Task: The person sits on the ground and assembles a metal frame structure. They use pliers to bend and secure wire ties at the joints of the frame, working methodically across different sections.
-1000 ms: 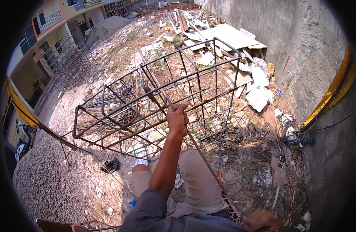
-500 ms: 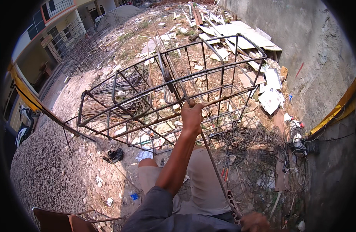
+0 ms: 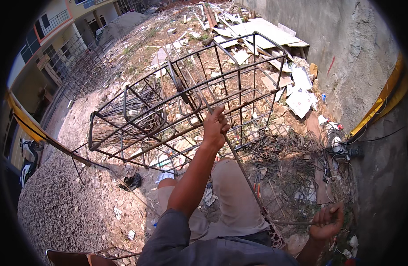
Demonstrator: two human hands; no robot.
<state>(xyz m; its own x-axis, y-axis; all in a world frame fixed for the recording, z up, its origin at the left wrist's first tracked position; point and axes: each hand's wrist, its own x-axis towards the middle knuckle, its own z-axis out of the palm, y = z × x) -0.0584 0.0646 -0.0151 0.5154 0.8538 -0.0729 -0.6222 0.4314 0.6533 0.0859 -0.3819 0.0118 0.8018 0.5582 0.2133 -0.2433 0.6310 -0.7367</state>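
Note:
My left hand (image 3: 215, 128), in front of my knees, is closed round a long steel rod (image 3: 242, 170). This rod slants from beyond the far side of the cage down to the right past my thigh. My right hand (image 3: 327, 222), low at the right, is closed on the end of a thin bar (image 3: 293, 223). The bar runs left to the rod's lower part beside a perforated, rusty-looking piece (image 3: 276, 237); whether they join there I cannot tell. Behind my left hand stands a rebar cage (image 3: 177, 119) of long bars and rectangular stirrups. Several loose stirrups (image 3: 179, 84) hang on it.
Bundled rods (image 3: 133, 108) lie beyond the cage. Tangled wire (image 3: 283, 150) and red-handled pliers (image 3: 257, 184) are on the ground near my right knee. Gravel (image 3: 57, 195) is heaped at the left; white boards (image 3: 266, 33) lie by the concrete wall (image 3: 337, 53) at the right.
My right hand has risen from the lower edge and moved right, and the bar it holds now shows, lying nearly level. My left hand has shifted slightly left; its fingers look looser on the rod.

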